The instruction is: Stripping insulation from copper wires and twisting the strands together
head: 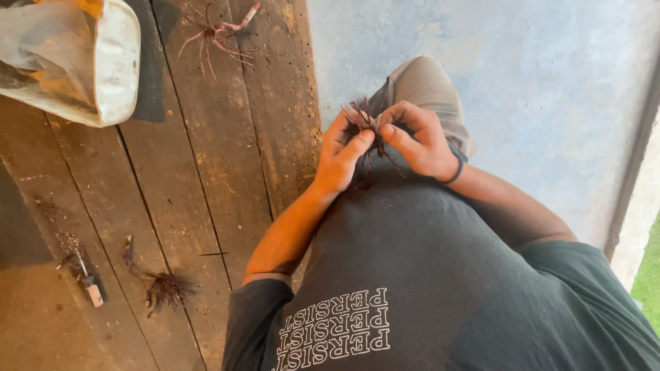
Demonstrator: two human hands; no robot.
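Left hand (pixel 338 156) and right hand (pixel 416 137) are pinching a dark red tuft (pixel 364 124) between their fingertips at upper centre of the frame, above the lap. A white sack (pixel 113 62) is lying upper left on the plank floor (pixel 206 192); another tuft (pixel 218 33) is lying top centre, a third tuft (pixel 165 287) lower left beside a small tool (pixel 88 283).

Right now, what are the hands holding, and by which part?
Both hands pinch a small dark reddish tuft of spiky fibres over the lap. The left hand grips its lower side, the right hand the upper right; spiky ends stick out above.

White sack (pixel 117 62), lighter (pixel 91 288) — plank floor (pixel 206 178)
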